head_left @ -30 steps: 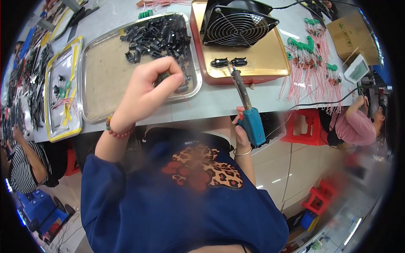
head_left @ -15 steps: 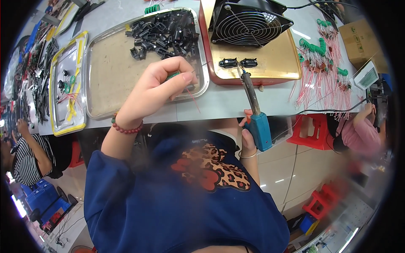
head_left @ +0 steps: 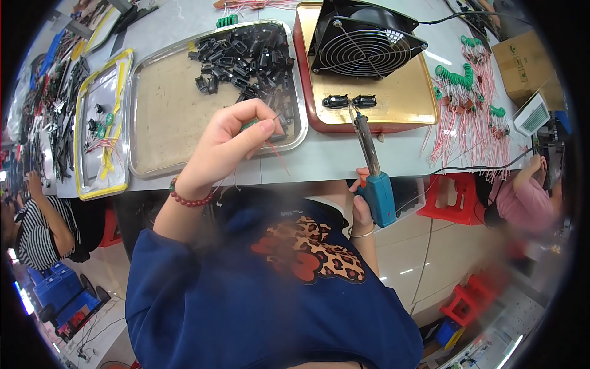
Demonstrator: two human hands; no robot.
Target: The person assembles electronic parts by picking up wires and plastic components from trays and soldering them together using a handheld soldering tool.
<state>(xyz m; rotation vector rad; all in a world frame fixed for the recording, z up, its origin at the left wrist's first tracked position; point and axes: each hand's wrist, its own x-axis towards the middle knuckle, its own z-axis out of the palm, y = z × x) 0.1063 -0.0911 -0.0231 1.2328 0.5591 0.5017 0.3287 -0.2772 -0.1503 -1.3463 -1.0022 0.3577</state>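
Note:
My left hand [head_left: 236, 140] is closed over the near right part of a metal tray, pinching a small green part [head_left: 249, 125] with a thin red wire [head_left: 278, 157] hanging below the fingers. Most of the green part is hidden by the fingers. My right hand [head_left: 362, 209] grips a soldering iron [head_left: 379, 195] by its blue handle. The iron's tip points away from me, at the gap between two small black housings, a left one [head_left: 335, 101] and a right one [head_left: 365, 101], lying on a gold tin [head_left: 402, 111]. Whether the tip touches either housing I cannot tell.
A black fan [head_left: 367, 46] stands on the tin behind the housings. Many black housings [head_left: 246, 58] fill the metal tray's [head_left: 150, 114] far right. Green coils with red and white wires [head_left: 458, 92] lie right of the tin; a yellow-taped tray [head_left: 83, 147] sits left. Co-workers sit at both sides.
My left hand has drawn back slightly toward me, still pinching the green part. The soldering iron stays at the gap between the housings. The whole view has shifted a little.

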